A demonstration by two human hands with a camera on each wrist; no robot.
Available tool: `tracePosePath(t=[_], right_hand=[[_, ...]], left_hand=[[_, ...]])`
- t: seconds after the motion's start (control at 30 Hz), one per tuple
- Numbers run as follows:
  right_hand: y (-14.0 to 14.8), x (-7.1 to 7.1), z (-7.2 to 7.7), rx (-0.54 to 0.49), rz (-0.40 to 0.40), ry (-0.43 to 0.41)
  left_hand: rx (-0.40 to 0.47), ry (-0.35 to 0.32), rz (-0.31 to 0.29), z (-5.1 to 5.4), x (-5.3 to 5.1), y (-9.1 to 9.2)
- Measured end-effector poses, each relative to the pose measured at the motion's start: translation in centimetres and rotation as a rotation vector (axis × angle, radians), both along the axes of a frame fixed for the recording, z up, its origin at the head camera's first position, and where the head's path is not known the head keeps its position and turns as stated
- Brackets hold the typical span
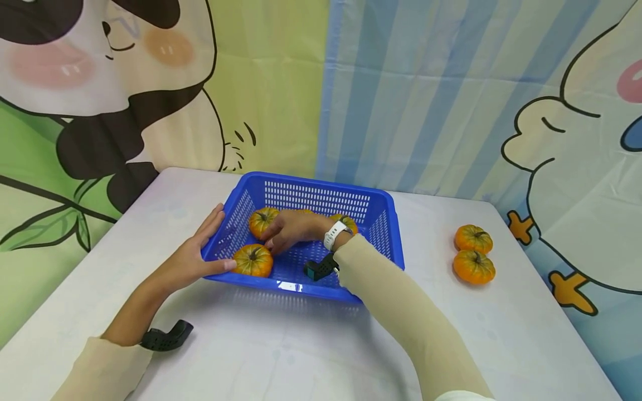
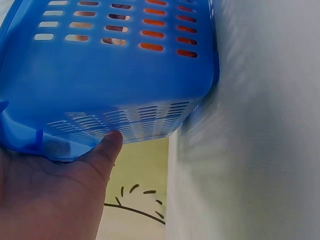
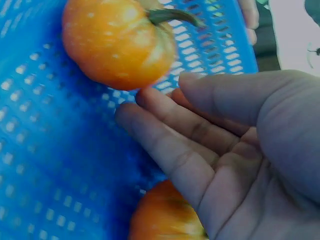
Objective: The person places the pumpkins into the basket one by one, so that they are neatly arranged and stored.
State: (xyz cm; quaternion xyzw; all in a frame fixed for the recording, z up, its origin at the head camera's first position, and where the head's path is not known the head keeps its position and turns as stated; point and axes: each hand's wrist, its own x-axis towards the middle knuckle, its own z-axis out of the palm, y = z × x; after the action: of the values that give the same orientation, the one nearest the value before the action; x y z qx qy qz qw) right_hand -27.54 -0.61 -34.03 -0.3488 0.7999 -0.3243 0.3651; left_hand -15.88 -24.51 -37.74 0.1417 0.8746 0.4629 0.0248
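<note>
A blue plastic basket [image 1: 321,182] with slotted walls stands on the table, several small orange pumpkins inside. My left hand [image 1: 193,256] grips its front left corner, thumb over the rim; in the left wrist view a finger lies against the outer wall. My right hand [image 1: 296,227] reaches into the basket, its fingers loosely bent and nothing held. Its fingertips come close to a pumpkin [image 3: 120,45] with a curved stem; contact is unclear. Near the left thumb sits a front pumpkin [image 1: 252,260]. Another pumpkin [image 1: 345,221] is partly hidden behind the right wrist.
Two pumpkins, a rear one [image 1: 473,238] and a nearer one [image 1: 473,267], sit close together on the white table [image 1: 526,334] to the right of the basket. A cartoon-printed curtain [image 1: 401,100] hangs behind the table.
</note>
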Motion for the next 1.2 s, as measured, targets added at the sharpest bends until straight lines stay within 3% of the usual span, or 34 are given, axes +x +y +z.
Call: tracePosePath(t=[0.07,0.27,0.57,0.63,0.83,1.2], right_hand=[[0.3,-0.1,0.5,-0.031,-0.023,0.024],[1.3,-0.4,1.8,-0.16,-0.116,-0.042],[2.6,-0.4,3.0,-0.24,-0.126,0.013],[2.8,-0.2,3.3,-0.254,-0.157,0.044],[3.5,0.5,4.7,-0.404,-0.268,0.012],[6.8,3.1,7.6,-0.53,-0.264,0.13]], left_hand=[[0.002,0.003,0.0,-0.1,0.0,0.0],[-0.009,0.006,0.001,-0.1,0.0,0.0],[-0.009,0.008,-0.004,-0.2,-0.1,0.0],[-0.005,0.005,-0.005,-0.2,-0.1,0.0],[-0.001,-0.006,0.0,0.1,0.0,0.1],[0.011,-0.005,-0.003,-0.1,0.0,0.0]])
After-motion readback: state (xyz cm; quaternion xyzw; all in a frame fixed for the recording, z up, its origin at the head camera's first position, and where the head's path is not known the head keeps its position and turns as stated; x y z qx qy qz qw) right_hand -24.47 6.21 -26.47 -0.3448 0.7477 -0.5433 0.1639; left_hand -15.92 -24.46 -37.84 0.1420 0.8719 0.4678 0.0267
